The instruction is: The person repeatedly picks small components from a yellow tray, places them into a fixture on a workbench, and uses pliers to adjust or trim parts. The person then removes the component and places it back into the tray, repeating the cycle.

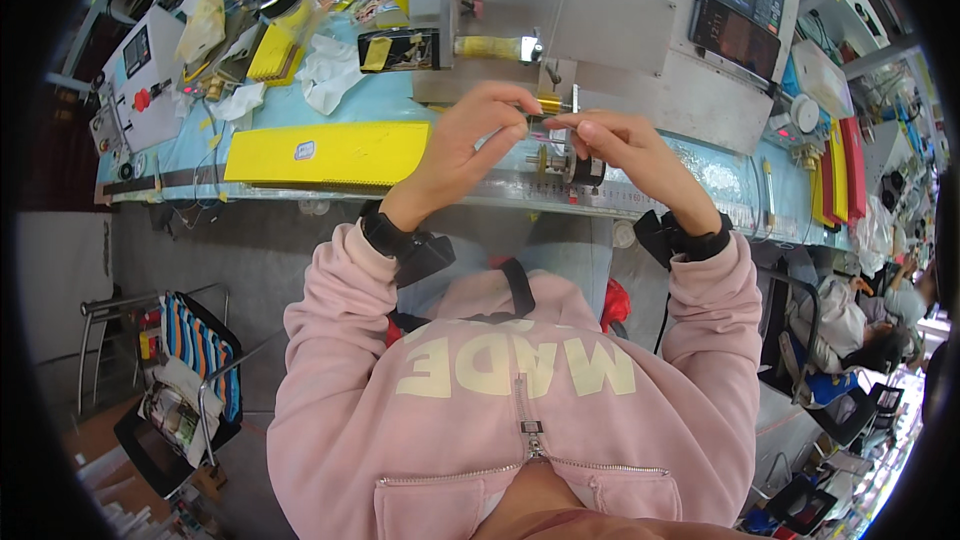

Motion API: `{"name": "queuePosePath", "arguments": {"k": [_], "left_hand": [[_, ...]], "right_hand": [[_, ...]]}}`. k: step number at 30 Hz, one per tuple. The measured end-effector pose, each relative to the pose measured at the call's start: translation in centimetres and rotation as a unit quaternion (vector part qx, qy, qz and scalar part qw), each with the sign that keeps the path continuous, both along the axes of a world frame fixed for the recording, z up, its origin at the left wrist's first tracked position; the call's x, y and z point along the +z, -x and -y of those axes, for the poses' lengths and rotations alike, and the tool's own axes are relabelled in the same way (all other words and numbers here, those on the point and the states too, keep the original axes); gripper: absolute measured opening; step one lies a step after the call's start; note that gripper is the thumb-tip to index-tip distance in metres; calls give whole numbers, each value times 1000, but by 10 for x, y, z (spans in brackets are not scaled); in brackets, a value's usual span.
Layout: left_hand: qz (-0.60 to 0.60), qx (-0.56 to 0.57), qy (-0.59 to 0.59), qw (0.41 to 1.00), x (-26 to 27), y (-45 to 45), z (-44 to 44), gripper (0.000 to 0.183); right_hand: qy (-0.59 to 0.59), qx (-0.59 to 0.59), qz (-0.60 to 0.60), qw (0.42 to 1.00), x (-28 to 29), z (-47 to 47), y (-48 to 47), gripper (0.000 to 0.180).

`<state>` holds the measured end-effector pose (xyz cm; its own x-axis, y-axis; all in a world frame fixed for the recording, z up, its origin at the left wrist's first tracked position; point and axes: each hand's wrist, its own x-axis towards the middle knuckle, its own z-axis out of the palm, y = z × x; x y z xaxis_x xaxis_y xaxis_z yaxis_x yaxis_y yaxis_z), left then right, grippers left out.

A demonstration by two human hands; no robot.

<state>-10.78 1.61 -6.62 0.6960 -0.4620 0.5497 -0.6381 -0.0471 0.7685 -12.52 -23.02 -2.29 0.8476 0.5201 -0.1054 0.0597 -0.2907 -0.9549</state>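
My left hand [480,142] and my right hand [626,146] are raised over the near edge of the bench, their fingertips close together. Each pinches thumb against forefinger, and a very thin strand seems to run between them; its exact hold is too small to tell. Just beyond the fingers is a gold-coloured cylinder [551,104] on a metal shaft. Below the right fingers sits a black round motor-like part [587,170] with a metal shaft and disc. A steel ruler [622,196] lies along the bench edge.
A long yellow box [330,154] lies left of my hands. Beyond are two yellow-wrapped rollers [491,46] on a metal machine [622,30] and a phone [735,37]. Crumpled tissue [328,75] lies back left. At far right, people sit by the benches.
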Motion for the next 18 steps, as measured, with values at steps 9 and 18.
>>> {"name": "queuePosePath", "arguments": {"k": [9, 18], "left_hand": [[-16, -12, -4, 1000, -5, -3, -3, 13], [-16, -11, -3, 1000, -7, -4, -2, 12]], "right_hand": [[-32, 13, -70, 997, -10, -18, -2, 40], [1, 7, 117, 993, -22, -19, -3, 28]]}}
